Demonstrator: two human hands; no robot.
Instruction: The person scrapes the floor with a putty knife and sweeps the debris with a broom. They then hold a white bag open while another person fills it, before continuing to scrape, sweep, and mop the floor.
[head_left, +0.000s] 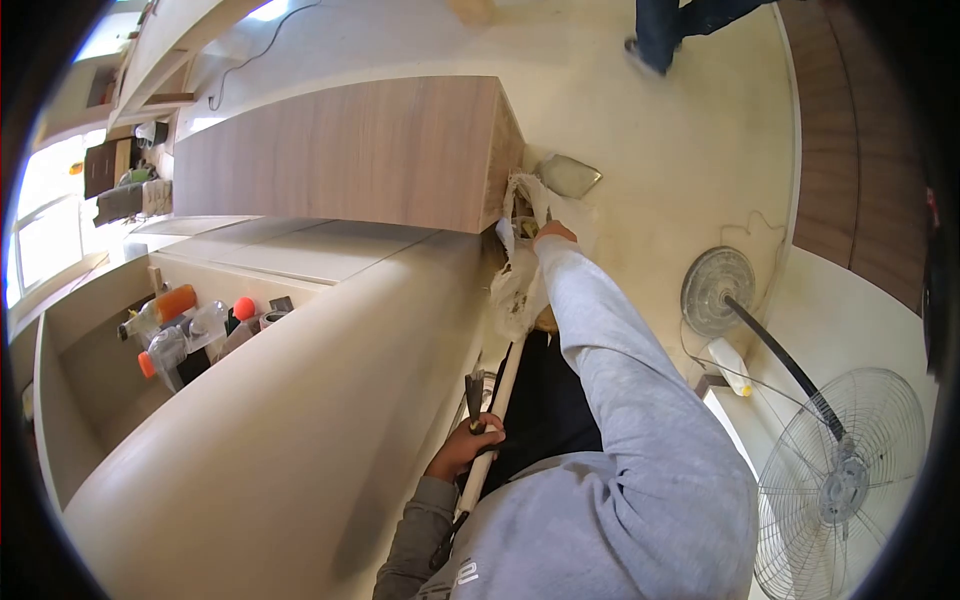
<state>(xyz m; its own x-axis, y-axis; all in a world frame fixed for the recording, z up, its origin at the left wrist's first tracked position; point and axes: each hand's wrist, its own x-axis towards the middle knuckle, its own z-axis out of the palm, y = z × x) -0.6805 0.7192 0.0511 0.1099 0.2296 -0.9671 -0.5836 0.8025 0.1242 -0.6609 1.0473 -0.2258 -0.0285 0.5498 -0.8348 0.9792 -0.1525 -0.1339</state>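
Nearer the wearer than the left part of the wood-grain cabinet (340, 155), an open compartment (95, 375) holds an orange bottle (175, 301), clear bottles (167, 352) and a red ball (243, 308). A smooth pale panel (290, 410) curves along the cabinet's near side. Nearer the wearer than the cabinet's right end, the left hand (466, 448) curls its fingers around a dark-bristled brush (475, 395), bristles pointing away from the wearer. Just beside that end lies a crumpled plastic bag (517, 290); the right hand (555, 235) reaches to its opening, fingers bent close together, but whether they pinch anything I cannot tell. Right of the cabinet lie a glass-like piece (570, 177) and, well apart, a person's legs (662, 38), a white bottle (729, 365) and a standing fan (840, 490).
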